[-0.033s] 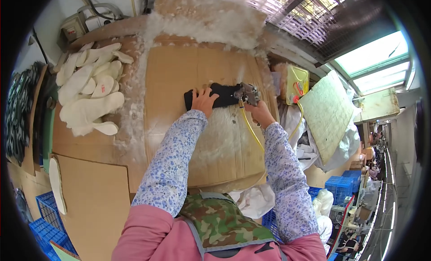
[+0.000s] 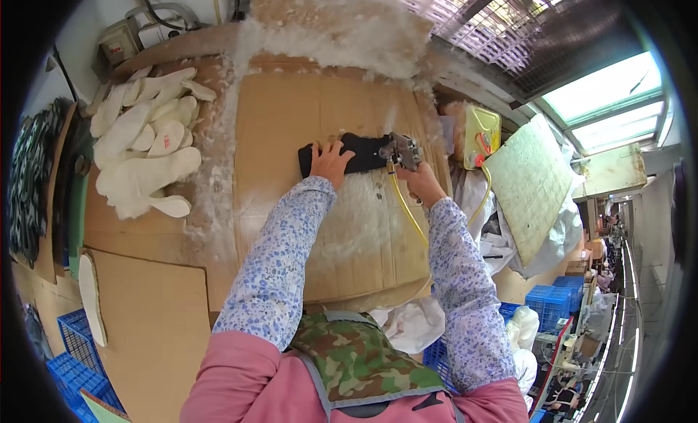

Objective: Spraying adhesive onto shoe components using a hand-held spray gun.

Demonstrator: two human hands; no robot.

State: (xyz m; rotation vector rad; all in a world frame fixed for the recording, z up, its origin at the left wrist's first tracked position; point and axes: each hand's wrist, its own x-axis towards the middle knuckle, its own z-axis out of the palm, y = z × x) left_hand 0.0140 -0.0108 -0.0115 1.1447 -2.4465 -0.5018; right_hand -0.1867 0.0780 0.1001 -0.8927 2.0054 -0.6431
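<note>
On the fluff-dusted cardboard sheet (image 2: 273, 226) lies a flat black insole-shaped piece (image 2: 361, 152). My left hand (image 2: 331, 167) rests on its left part, fingers spread and pressing it down from above. At the piece's right end, my right hand (image 2: 424, 183) grips a metal spray gun (image 2: 402, 152) by its handle. A thin yellow hose (image 2: 405, 208) runs down from the gun. A faint whitish haze shows just beyond the gun. The gun covers the right tip of the black piece.
White insoles (image 2: 149, 165) lie in a loose pile at the left. A bare cardboard panel (image 2: 156, 314) stands nearer me on that side. To the right are a yellow can (image 2: 481, 128), a pale board (image 2: 534, 183) and blue crates (image 2: 549, 303). White fluff (image 2: 338, 34) coats the far edge.
</note>
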